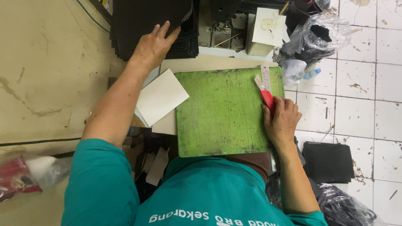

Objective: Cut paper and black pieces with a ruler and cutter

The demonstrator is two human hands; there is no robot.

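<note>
Two bare hands, yours, are spread wide across a cluttered work surface seen from above. Your left hand (154, 45) lies flat and open, fingers spread, on top of a stack of black sheets (142, 21) at the far edge of the bench. Your right hand (281, 121) is closed around a red-handled cutter (265, 94), whose pale blade points away from you along the right edge of a scuffed green cutting board (224, 111). The board lies straight in front of you, its near edge against your body, and its surface is bare apart from the cutter at its right margin. A pale card sheet (160, 96) lies tilted just left of the board, its corner overlapping the board's left edge. Beyond the board stands a small cream box (266, 31), with crumpled clear plastic bags (320, 35) of dark material beside it. A second stack of black pieces (328, 161) rests on the stained white floor tiles (368, 83) to your right, near your elbow. Both sleeves are teal.
</note>
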